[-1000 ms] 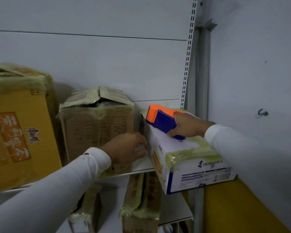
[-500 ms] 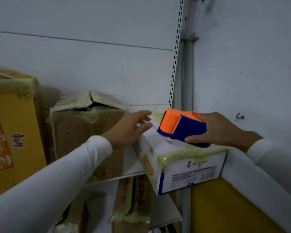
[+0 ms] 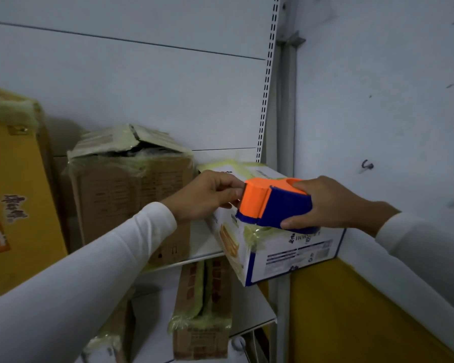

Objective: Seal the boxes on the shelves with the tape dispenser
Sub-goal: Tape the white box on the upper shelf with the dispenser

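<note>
A white and blue box [image 3: 294, 251] sits at the right end of the shelf, its front corner hanging past the edge, yellowish tape across its top. My right hand [image 3: 328, 203] grips the orange and blue tape dispenser [image 3: 275, 203] just above the box's front top. My left hand [image 3: 210, 196] reaches to the dispenser's orange front, fingertips pinched at its mouth; the tape itself is hard to make out. A brown cardboard box [image 3: 131, 189] with raised, crumpled flaps stands to the left.
A tall yellow box [image 3: 13, 195] stands at the far left. The white shelf [image 3: 202, 254] meets a perforated upright [image 3: 266, 85] and a grey wall on the right. More taped brown boxes [image 3: 202, 310] stand on the lower shelf.
My right hand drew the dispenser forward along the box top toward its front edge. My left hand left the box's side, rose over its top and came to the dispenser's front.
</note>
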`<state>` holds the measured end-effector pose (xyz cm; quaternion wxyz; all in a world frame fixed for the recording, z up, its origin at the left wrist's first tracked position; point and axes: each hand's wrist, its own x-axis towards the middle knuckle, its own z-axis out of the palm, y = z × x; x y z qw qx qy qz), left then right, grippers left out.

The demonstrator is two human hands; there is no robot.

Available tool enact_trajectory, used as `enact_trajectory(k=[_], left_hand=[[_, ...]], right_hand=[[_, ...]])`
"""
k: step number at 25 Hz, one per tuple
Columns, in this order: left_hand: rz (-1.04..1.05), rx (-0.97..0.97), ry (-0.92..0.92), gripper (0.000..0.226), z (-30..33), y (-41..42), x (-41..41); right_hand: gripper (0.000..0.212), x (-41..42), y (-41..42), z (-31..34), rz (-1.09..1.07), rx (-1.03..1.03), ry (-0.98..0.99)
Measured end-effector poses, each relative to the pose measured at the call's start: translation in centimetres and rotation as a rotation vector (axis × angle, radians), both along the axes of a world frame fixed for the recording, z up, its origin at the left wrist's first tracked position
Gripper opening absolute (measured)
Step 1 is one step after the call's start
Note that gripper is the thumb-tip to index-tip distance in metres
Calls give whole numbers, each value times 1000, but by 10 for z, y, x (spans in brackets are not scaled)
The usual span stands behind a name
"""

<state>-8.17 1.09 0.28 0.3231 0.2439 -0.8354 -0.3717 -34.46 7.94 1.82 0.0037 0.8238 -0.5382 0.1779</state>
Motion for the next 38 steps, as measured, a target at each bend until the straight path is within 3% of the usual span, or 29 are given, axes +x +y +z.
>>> enact_trajectory(k=[5, 9, 12, 17, 20, 25, 31, 38], left_hand=[[75, 38, 96, 28, -7, -6, 2], [26, 199, 82, 34, -3, -3, -7], [-45, 237, 75, 33, -1, 0, -11], [-43, 183, 40, 27, -5, 2, -16], [27, 134, 23, 42, -5, 2, -22], [-88, 144, 11, 35, -6, 7, -23], [-33, 138, -4, 38, -11, 10, -19], [-15, 288, 18, 32, -9, 17, -22]], right_hand=[[72, 7, 0, -2, 30, -20, -9], [60, 18, 1, -4, 87, -142, 161], [57, 18, 1, -7, 133, -198, 182], [69, 10, 1, -16, 166, -296, 208], [71, 11, 0, -23, 190, -318, 248], [68, 16, -1, -31, 246, -440, 250], [87, 12, -1, -44, 296, -591, 314], [79, 18, 0, -47, 399, -752, 328]])
